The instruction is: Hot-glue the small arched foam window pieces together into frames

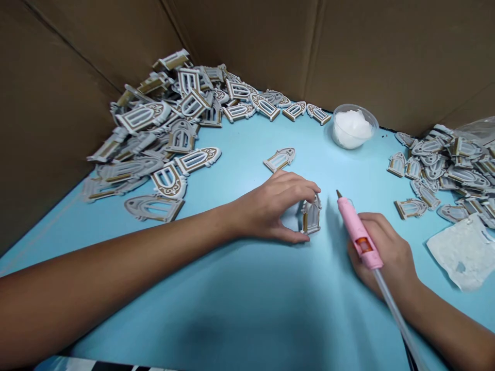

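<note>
Between the thumb and fingers of my left hand (276, 206) a small arched window piece (311, 214) stands on edge above the blue table. It is grey-white with a gold-brown edge. My right hand (389, 252) is wrapped round a pink hot glue gun (358, 232), with a long clear glue stick (398, 314) coming out of its back end. The metal nozzle points up and left, a short way right of the window piece and apart from it. Another arched piece (280, 159) lies flat just beyond my left hand.
A large heap of arched window pieces (143, 116) fills the back left. More pieces (462, 170) are piled at the right, near a torn white sheet (464, 252). A clear plastic cup (353, 126) holding white material stands at the back. Brown cardboard walls (255, 41) border the table.
</note>
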{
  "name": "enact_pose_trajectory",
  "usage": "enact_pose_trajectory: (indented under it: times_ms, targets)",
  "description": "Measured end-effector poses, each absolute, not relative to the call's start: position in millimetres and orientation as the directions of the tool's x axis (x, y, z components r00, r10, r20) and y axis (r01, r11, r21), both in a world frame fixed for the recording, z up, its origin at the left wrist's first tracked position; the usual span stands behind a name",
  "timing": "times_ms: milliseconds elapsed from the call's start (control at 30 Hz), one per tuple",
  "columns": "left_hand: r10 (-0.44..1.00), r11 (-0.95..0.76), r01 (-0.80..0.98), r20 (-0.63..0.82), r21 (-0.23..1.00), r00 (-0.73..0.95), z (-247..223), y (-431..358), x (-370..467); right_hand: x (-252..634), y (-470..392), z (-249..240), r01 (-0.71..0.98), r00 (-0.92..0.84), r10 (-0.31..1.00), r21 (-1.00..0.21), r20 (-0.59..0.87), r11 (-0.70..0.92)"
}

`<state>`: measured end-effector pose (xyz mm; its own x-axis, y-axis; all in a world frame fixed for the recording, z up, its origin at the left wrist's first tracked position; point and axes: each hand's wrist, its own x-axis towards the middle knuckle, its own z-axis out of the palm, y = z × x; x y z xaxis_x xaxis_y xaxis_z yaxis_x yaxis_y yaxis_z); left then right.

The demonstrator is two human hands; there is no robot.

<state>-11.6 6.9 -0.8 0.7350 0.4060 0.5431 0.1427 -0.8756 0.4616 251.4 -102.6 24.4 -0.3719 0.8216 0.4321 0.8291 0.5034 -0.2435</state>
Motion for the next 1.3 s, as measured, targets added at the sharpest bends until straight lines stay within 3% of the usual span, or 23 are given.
enact_pose_trajectory:
  times_ms: [100,200,267,367,467,633,867,1067,1300]
  targets:
    - [0.454,-0.831,0.218,0.398,0.512,0.797,0.9,7.1,-10.1,255.0,-94.6,23.5,0.799,-0.237,0.856,-0.409,0.460,0.440]
    - [0.410,-0.838,0.241,0.273,0.490,0.870,2.3,6.2,-8.1,255.7,-89.5,23.4,0.766,-0.108,0.898,-0.540,0.427,0.349]
    - [0.395,-0.845,0.242,0.252,0.476,0.884,1.9,6.2,-7.6,256.4,-88.3,22.4,0.745,-0.048,0.921,-0.600,0.387,0.291]
    - [0.567,-0.773,0.372,0.297,0.514,0.768,0.0,9.4,-9.4,258.4,-88.7,20.2,0.719,-0.022,0.939,-0.647,0.344,0.254]
    - [0.667,-0.709,0.422,0.342,0.565,0.662,0.3,13.7,-12.2,259.6,-89.3,18.7,0.710,-0.011,0.946,-0.664,0.323,0.235]
    - [0.403,-0.799,0.198,0.260,0.568,0.877,5.0,10.7,-11.0,259.9,-89.4,18.3,0.710,0.006,0.960,-0.677,0.281,0.194]
    - [0.565,-0.769,0.417,0.210,0.485,0.798,4.8,8.5,-8.8,259.9,-90.0,17.5,0.710,0.015,0.959,-0.678,0.284,0.190]
    - [0.639,-0.706,0.486,0.170,0.515,0.750,4.4,9.0,-8.8,257.5,-89.1,19.2,0.710,-0.018,0.949,-0.664,0.315,0.234]
    - [0.546,-0.719,0.330,0.202,0.612,0.813,6.5,12.0,-11.9,254.4,-90.1,23.8,0.706,-0.210,0.911,-0.590,0.354,0.392]
